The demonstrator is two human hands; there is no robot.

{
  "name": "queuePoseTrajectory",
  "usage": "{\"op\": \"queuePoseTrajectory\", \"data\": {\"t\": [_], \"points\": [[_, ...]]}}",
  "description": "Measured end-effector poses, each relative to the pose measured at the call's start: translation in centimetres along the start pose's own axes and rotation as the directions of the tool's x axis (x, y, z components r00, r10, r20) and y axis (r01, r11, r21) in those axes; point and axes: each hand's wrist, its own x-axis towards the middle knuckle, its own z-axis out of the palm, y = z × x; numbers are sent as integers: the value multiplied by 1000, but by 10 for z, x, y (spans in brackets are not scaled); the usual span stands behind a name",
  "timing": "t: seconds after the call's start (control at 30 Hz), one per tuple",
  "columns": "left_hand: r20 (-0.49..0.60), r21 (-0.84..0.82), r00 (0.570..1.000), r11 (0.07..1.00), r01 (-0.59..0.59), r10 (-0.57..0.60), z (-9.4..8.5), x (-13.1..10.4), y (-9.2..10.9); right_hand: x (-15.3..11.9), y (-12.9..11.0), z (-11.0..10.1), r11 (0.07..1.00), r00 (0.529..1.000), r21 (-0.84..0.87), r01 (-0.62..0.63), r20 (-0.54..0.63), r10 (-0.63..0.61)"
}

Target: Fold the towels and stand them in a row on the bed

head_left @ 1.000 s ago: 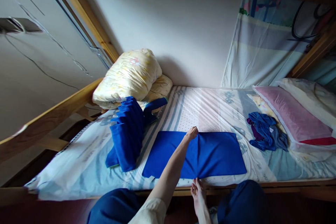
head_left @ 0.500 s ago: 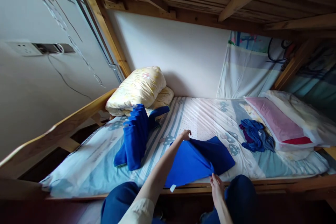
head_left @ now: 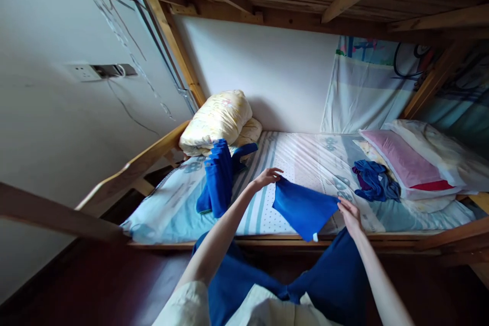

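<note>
Between our left hand [head_left: 268, 177] and right hand [head_left: 350, 215] hangs the blue cloth [head_left: 303, 206], an upper corner pinched in each.

Between our left hand [head_left: 267, 177] and right hand [head_left: 349, 214] we hold a blue cloth [head_left: 305, 209] stretched over the near side of the bed [head_left: 164, 219]. Folded blue cloths [head_left: 219, 181] stand to the left; a crumpled heap [head_left: 370, 181] lies right, beside pink bedding [head_left: 401, 158].
</note>
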Motion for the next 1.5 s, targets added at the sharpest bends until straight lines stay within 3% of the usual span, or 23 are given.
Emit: {"op": "queuePoseTrajectory", "data": {"t": [0.17,0.3,0.37,0.53,0.67,0.77,1.1,1.3,1.5], "points": [[-115,-242,993,968,-65,38,-15,-31,28,27,-54,17,988,988,19,151,38,-152],[-135,-326,991,945,-40,-5,-23,-52,52,39,-89,36,982,983,57,179,30,-181],[-209,-366,978,929,-58,-22,-24,-59,61,40,-102,45,981,980,51,189,50,-192],[-490,-384,872,899,-211,-4,-24,-68,68,36,-126,59,967,952,-11,254,181,-248],[-598,-357,802,893,-272,5,-28,-72,67,31,-134,62,962,941,-85,259,248,-231],[-607,-354,795,892,-281,9,-31,-76,68,31,-134,64,960,937,-99,261,267,-227],[-545,-388,838,881,-272,19,-29,-92,73,25,-136,59,958,930,-99,268,287,-231],[-539,-302,842,931,-205,11,-21,-129,78,1,-143,46,965,939,-164,207,310,-149],[-484,-352,865,934,-53,-134,-19,-171,69,-31,-148,30,958,938,-273,89,345,11]]}}
